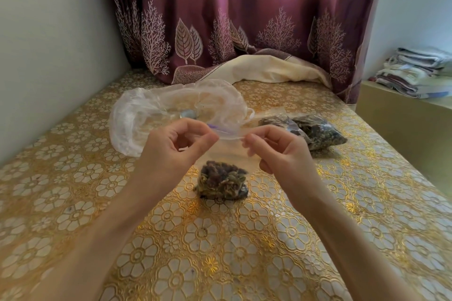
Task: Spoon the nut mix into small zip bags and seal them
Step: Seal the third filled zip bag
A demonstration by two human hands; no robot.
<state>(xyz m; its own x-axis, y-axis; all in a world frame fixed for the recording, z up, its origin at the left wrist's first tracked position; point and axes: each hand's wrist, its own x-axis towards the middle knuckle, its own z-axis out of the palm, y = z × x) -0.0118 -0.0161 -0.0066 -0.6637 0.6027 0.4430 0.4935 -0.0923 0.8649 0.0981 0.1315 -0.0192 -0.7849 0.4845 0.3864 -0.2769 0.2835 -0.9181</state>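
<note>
Here, at the centre of the frame, a person holds a small zip bag [226, 154] upright above a table covered in a gold floral cloth [171, 252]. The left hand [176, 146] pinches the left end of the bag's top strip between thumb and forefinger; the right hand [276, 149] pinches the right end the same way, the remaining fingers of both hands curled loosely. The nut mix [222, 182] sits in a dark clump at the bottom of the bag, which touches or nearly touches the cloth.

Whether the zip is closed along its whole length cannot be told. If it is only partly pressed, the bag could gape in the middle and spill nuts once it is laid down. A pull too hard at the two ends could also spring the strip open.

At centre right, two filled bags [313, 132] lie together on the cloth. Behind the hands, upper left of centre, a large crumpled clear plastic bag [137, 120] lies open, close enough to catch a stray elbow or sleeve.
</note>
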